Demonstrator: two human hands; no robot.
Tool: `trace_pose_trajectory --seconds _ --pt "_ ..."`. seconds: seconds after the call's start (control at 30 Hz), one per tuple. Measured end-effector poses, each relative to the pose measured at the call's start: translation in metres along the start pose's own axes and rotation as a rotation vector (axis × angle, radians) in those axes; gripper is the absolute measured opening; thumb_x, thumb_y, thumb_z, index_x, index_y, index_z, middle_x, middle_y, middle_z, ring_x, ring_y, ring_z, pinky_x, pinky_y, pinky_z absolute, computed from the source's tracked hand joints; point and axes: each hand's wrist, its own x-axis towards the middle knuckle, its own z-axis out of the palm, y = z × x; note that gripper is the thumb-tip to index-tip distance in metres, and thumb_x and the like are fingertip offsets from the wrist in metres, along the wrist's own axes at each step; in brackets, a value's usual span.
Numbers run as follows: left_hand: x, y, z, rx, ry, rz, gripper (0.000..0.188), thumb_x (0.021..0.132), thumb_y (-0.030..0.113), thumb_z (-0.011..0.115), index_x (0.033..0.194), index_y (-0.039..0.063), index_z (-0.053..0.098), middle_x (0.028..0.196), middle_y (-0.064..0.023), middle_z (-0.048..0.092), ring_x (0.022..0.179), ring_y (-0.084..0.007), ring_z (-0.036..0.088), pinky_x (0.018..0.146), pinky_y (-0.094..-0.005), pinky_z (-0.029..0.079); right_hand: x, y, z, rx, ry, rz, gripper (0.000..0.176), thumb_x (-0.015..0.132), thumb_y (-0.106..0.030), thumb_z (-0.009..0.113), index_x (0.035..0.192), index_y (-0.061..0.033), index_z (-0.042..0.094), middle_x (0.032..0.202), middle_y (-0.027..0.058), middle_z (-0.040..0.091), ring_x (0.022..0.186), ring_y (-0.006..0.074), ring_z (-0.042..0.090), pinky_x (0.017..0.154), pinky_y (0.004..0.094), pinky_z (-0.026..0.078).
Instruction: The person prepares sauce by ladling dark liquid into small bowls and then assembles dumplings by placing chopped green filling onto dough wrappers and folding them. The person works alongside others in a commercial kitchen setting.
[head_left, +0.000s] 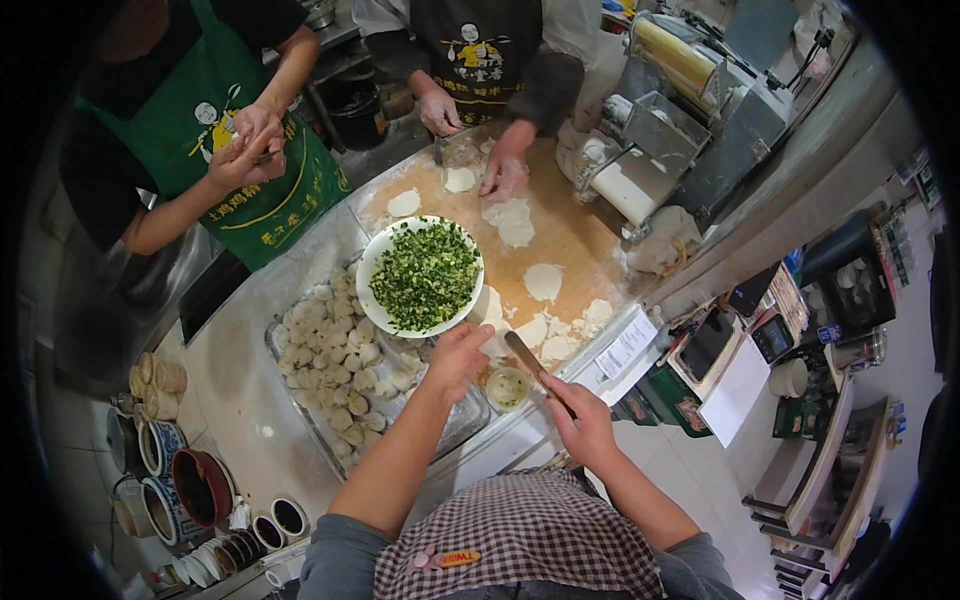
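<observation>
My right hand (581, 420) grips the handle of a flat, narrow filling spatula (525, 352), its blade pointing up and left. Below the blade stands a small clear cup (507, 389) with some liquid and green bits in it. My left hand (456, 364) is at the edge of a round dough wrapper (489, 306); whether its fingers pinch the dough is hard to tell. Just beyond it sits a white bowl (364, 289) heaped with chopped green filling (426, 276). Left of my forearm, a metal tray (469, 420) holds many folded dumplings (330, 367).
More wrappers (543, 282) lie on the floured wooden board (577, 240). Across it, a co-worker's hand (506, 169) handles dough; another person's hands (251, 146) are together at left. A dough-rolling machine (667, 127) stands far right. A printed slip (627, 343) lies on the right edge.
</observation>
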Motion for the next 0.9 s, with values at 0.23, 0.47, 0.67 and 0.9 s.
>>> trace_pose_trajectory --seconds 0.23,0.47,0.67,0.9 --pt "-0.012 0.004 0.014 -0.386 0.023 0.083 0.033 0.102 0.018 0.052 0.132 0.002 0.053 0.127 -0.0137 0.062 0.115 -0.0298 0.062 0.096 -0.0483 0.052 0.009 -0.001 0.015 -0.095 -0.097 -0.002 0.044 0.089 -0.009 0.065 0.133 -0.0158 0.060 0.091 0.0154 0.065 0.082 0.0331 0.064 0.072 0.0402 0.052" --pt "-0.019 0.007 0.021 -0.561 -0.125 -0.003 0.036 0.107 0.025 0.038 0.132 0.002 0.050 0.126 -0.0151 0.061 0.110 -0.0293 0.063 0.097 -0.0465 0.051 0.036 -0.007 0.028 -0.056 -0.097 -0.056 0.046 0.090 -0.012 0.064 0.135 -0.0188 0.059 0.089 0.0134 0.063 0.082 0.0336 0.063 0.073 0.0423 0.052" --pt "-0.023 0.016 0.000 -0.552 -0.010 0.061 0.045 0.108 0.027 0.032 0.138 -0.005 0.043 0.136 -0.0213 0.054 0.123 -0.0362 0.055 0.108 -0.0505 0.044 0.025 -0.017 0.031 -0.183 -0.331 -0.067 0.047 0.092 -0.012 0.061 0.138 -0.0193 0.056 0.099 0.0140 0.065 0.081 0.0358 0.064 0.073 0.0426 0.054" --pt "-0.048 0.031 -0.004 -0.640 -0.008 0.151 0.046 0.108 0.027 0.030 0.138 -0.006 0.043 0.136 -0.0199 0.056 0.123 -0.0333 0.055 0.107 -0.0457 0.044 0.038 -0.030 0.037 0.115 -0.107 0.045 0.042 0.092 -0.007 0.060 0.133 -0.0103 0.055 0.099 0.0132 0.064 0.083 0.0284 0.065 0.075 0.0378 0.053"
